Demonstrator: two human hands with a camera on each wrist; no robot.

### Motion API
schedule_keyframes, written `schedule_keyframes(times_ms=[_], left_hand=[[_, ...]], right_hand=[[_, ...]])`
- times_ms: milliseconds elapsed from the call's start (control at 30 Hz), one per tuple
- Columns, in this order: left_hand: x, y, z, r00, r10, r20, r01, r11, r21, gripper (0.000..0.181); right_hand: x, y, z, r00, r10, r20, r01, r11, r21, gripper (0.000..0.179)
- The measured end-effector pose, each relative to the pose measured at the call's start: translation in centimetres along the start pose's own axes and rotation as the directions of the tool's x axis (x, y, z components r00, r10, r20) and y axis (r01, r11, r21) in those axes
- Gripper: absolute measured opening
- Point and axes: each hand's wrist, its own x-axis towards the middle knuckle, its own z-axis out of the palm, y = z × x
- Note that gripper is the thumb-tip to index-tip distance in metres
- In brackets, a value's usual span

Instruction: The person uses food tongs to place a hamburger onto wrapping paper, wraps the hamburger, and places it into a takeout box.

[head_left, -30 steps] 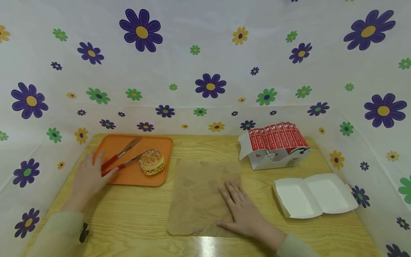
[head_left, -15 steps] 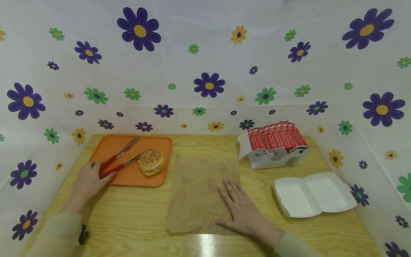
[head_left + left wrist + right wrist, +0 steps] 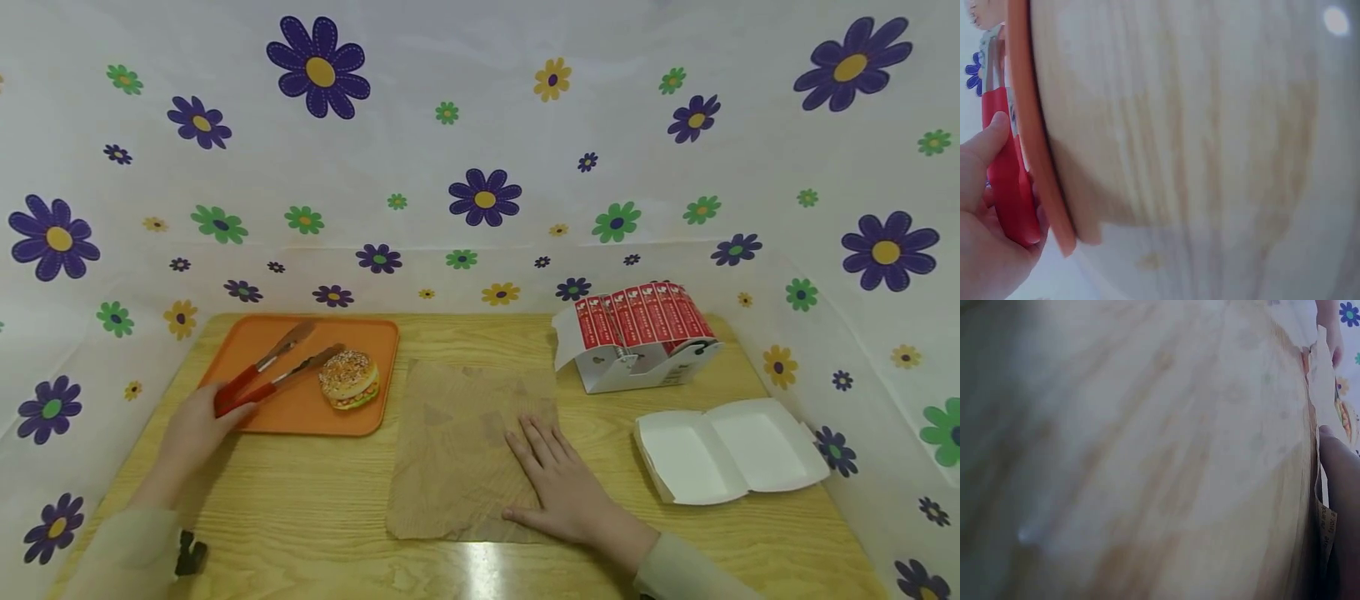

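My left hand (image 3: 191, 433) grips the red handles of a pair of metal tongs (image 3: 242, 382) at the tray's left near side. In the left wrist view the thumb lies along the red tongs handle (image 3: 1010, 162) and the fingers wrap under it. The tongs' arms point across the orange tray (image 3: 382, 340) toward a sesame-bun hamburger (image 3: 348, 379), which sits at the tray's right side. My right hand (image 3: 562, 483) rests flat, fingers spread, on a square of brown wrapping paper (image 3: 450, 450). Its thumb (image 3: 1338, 465) shows at the paper's edge in the right wrist view.
At the back right stands a white carton (image 3: 645, 375) filled with red-and-white packets (image 3: 637, 315). An unfolded white burger box (image 3: 727, 454) lies in front of it, right of the paper. A flower-print sheet (image 3: 412, 150) surrounds the wooden table (image 3: 300, 500).
My left hand has closed round the tongs' handles and drawn the tongs a little left and nearer. The right hand stays on the paper, and the camera view has shifted slightly.
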Motion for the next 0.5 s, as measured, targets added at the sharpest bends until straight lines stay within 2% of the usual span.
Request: schedule_keyframes(times_ms=[100,300,367,500], left_hand=[[-0.6,0.1,-0.7,0.999,-0.040,-0.007,0.040,0.999,-0.028,0.069],[-2.1,1.0,-2.1,0.993,-0.068,-0.094,0.060,0.995,-0.081,0.064],[-2.6,1.4,-2.5,0.992,-0.087,-0.092,0.077,0.992,-0.100,0.066],[-3.7,2.2,-3.5,0.986,-0.159,-0.048,0.151,0.980,-0.127,0.074]], right_hand=[[0.0,0.0,0.1,1.000,-0.009,-0.023,0.009,1.000,-0.007,0.103],[0.1,0.0,0.1,0.998,-0.022,-0.053,0.021,0.999,-0.024,0.101],[0.1,0.0,0.1,0.998,-0.022,-0.058,0.021,1.000,-0.023,0.100],[0.0,0.1,0.3,0.998,-0.024,-0.066,0.024,1.000,-0.005,0.101]])
